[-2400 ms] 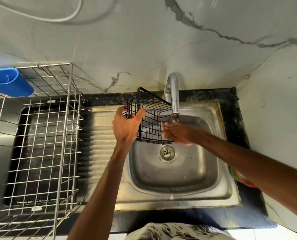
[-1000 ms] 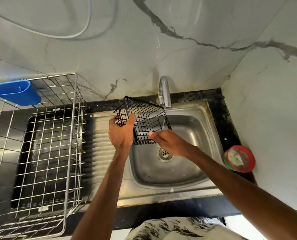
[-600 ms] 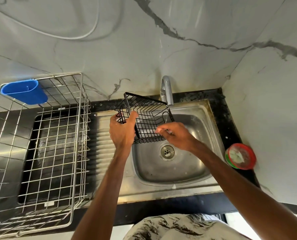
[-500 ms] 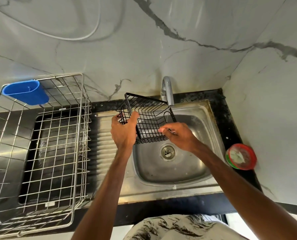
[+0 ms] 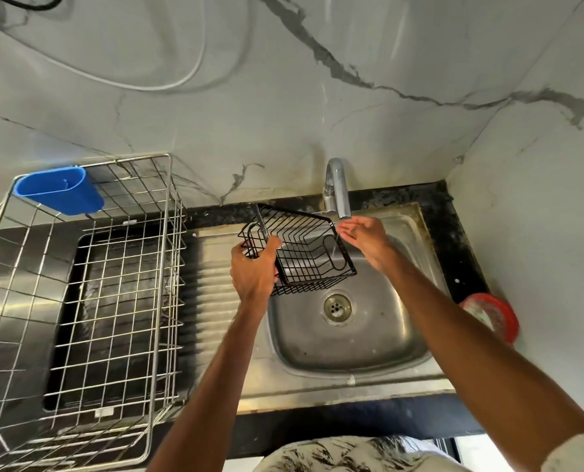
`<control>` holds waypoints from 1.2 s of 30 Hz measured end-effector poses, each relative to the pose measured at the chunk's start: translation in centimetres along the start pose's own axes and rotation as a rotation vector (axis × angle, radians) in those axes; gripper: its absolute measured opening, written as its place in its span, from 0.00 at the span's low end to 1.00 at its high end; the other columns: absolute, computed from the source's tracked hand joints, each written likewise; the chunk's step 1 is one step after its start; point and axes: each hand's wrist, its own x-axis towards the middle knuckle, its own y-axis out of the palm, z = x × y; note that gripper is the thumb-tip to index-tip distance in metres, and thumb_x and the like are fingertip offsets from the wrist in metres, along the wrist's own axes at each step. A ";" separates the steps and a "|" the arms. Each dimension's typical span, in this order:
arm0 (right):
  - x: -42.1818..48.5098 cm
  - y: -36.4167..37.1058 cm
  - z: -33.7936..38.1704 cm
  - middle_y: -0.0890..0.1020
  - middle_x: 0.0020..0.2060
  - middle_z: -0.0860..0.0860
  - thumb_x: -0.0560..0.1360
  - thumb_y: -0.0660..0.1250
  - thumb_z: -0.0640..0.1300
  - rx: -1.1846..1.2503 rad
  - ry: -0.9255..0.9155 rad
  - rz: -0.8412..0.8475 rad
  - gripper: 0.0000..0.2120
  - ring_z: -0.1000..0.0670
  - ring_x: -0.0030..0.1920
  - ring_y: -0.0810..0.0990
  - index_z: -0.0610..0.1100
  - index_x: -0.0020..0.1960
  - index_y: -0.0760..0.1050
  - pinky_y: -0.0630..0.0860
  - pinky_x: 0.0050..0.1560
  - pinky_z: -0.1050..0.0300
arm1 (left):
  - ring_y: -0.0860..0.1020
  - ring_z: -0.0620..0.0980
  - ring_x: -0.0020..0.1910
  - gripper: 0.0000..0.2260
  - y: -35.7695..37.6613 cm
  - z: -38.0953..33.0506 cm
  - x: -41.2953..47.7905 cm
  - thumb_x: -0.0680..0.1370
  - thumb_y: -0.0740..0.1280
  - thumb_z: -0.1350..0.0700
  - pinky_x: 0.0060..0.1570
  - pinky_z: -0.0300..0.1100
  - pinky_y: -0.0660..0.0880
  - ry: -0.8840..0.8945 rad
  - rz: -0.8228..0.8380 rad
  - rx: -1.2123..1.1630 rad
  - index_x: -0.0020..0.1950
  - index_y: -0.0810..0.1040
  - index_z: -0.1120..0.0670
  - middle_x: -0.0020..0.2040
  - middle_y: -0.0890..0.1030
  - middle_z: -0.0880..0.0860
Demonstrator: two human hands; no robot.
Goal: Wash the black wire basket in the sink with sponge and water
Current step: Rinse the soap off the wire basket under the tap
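Observation:
The black wire basket (image 5: 309, 253) hangs tilted over the left part of the steel sink (image 5: 369, 349), just under the tap (image 5: 337, 189). My left hand (image 5: 255, 270) grips the basket's left end, thumb over the rim. With fingers straight and palm up, my right hand (image 5: 364, 235) is directly below the tap's spout, at the basket's right rim. A thin stream of water falls past it into the basket. No sponge is in sight.
A large steel wire dish rack (image 5: 113, 301) stands on the left drainboard, with a blue plastic cup (image 5: 60, 189) hooked on its far corner. A red round container (image 5: 496, 316) sits on the black counter right of the sink. Marble walls close the back and right.
My right hand has let go of the basket's right side and risen under the spout, fingers now straight. The basket has tipped slightly and stays in my left hand.

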 end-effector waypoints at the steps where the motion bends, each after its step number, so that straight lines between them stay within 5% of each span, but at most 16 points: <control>1: 0.6 0.4 0.3 0.79 0.63 0.37 0.80 0.59 0.27 0.093 0.038 0.009 0.18 0.43 0.61 0.82 0.32 0.69 0.70 0.79 0.63 0.54 | 0.84 0.53 0.37 0.42 -0.1 0.0 0.4 0.63 0.74 0.37 0.32 0.44 0.80 -0.003 -0.003 0.006 0.72 0.70 0.55 0.48 0.83 0.53; 5: 1.9 1.3 1.4 0.80 0.61 0.35 0.79 0.59 0.26 0.329 0.119 0.073 0.16 0.41 0.59 0.83 0.29 0.66 0.71 0.81 0.59 0.53 | 0.86 0.57 0.44 0.44 -0.1 0.1 1.4 0.58 0.73 0.34 0.39 0.50 0.85 0.005 0.005 0.023 0.69 0.72 0.54 0.50 0.83 0.52; 8: 1.8 1.2 1.4 0.82 0.58 0.36 0.79 0.60 0.27 0.216 0.083 0.156 0.13 0.42 0.57 0.84 0.29 0.63 0.75 0.80 0.62 0.51 | 0.85 0.54 0.46 0.42 0.2 0.4 2.2 0.59 0.73 0.33 0.45 0.55 0.85 0.036 0.018 0.061 0.68 0.72 0.52 0.54 0.81 0.51; 11: 1.2 0.7 0.2 0.84 0.57 0.39 0.81 0.62 0.31 -0.138 -0.022 0.302 0.10 0.45 0.56 0.85 0.32 0.60 0.79 0.80 0.61 0.53 | 0.85 0.52 0.47 0.34 0.5 0.4 2.8 0.62 0.73 0.34 0.51 0.57 0.84 0.072 0.009 0.129 0.64 0.73 0.48 0.52 0.83 0.49; 16: 1.2 0.9 -3.4 0.84 0.58 0.45 0.82 0.64 0.40 -0.998 -0.091 0.596 0.11 0.51 0.54 0.83 0.38 0.59 0.81 0.77 0.58 0.60 | 0.80 0.52 0.56 0.36 0.8 -0.1 3.2 0.67 0.75 0.37 0.61 0.54 0.77 0.173 -0.007 0.238 0.70 0.74 0.53 0.56 0.81 0.49; 20: 3.1 0.9 -3.7 0.82 0.56 0.36 0.80 0.63 0.32 -0.780 0.064 0.528 0.10 0.49 0.49 0.84 0.32 0.60 0.77 0.81 0.50 0.60 | 0.80 0.49 0.53 0.33 0.9 0.0 2.4 0.66 0.74 0.36 0.59 0.51 0.77 0.265 0.060 0.276 0.67 0.74 0.51 0.52 0.82 0.45; 24: 3.8 1.1 -3.3 0.82 0.58 0.40 0.79 0.62 0.29 -0.702 -0.123 0.286 0.15 0.45 0.57 0.83 0.37 0.63 0.77 0.80 0.60 0.48 | 0.83 0.49 0.51 0.34 1.1 -0.2 1.9 0.62 0.70 0.34 0.59 0.55 0.79 0.267 0.079 0.256 0.64 0.74 0.49 0.49 0.84 0.45; 28: 2.7 0.6 -4.5 0.78 0.66 0.41 0.79 0.59 0.25 -0.591 -0.041 0.344 0.21 0.44 0.67 0.78 0.38 0.69 0.73 0.79 0.59 0.51 | 0.83 0.51 0.53 0.34 1.1 -0.5 2.6 0.63 0.71 0.33 0.61 0.58 0.79 0.252 0.055 0.258 0.64 0.74 0.49 0.51 0.84 0.45; 33: 0.5 0.1 -5.7 0.79 0.67 0.46 0.79 0.66 0.37 -0.839 -0.169 0.483 0.17 0.50 0.68 0.76 0.42 0.68 0.77 0.72 0.70 0.53 | 0.83 0.54 0.57 0.35 0.9 0.4 3.2 0.64 0.72 0.32 0.60 0.60 0.79 0.209 0.029 0.239 0.67 0.75 0.47 0.57 0.84 0.49; 36: 0.3 0.5 -5.3 0.79 0.67 0.46 0.81 0.61 0.31 -1.106 -0.314 0.532 0.18 0.50 0.69 0.76 0.42 0.66 0.79 0.69 0.72 0.52 | 0.82 0.55 0.58 0.37 0.7 0.8 4.0 0.63 0.73 0.30 0.59 0.61 0.80 0.209 0.039 0.246 0.67 0.75 0.48 0.58 0.83 0.50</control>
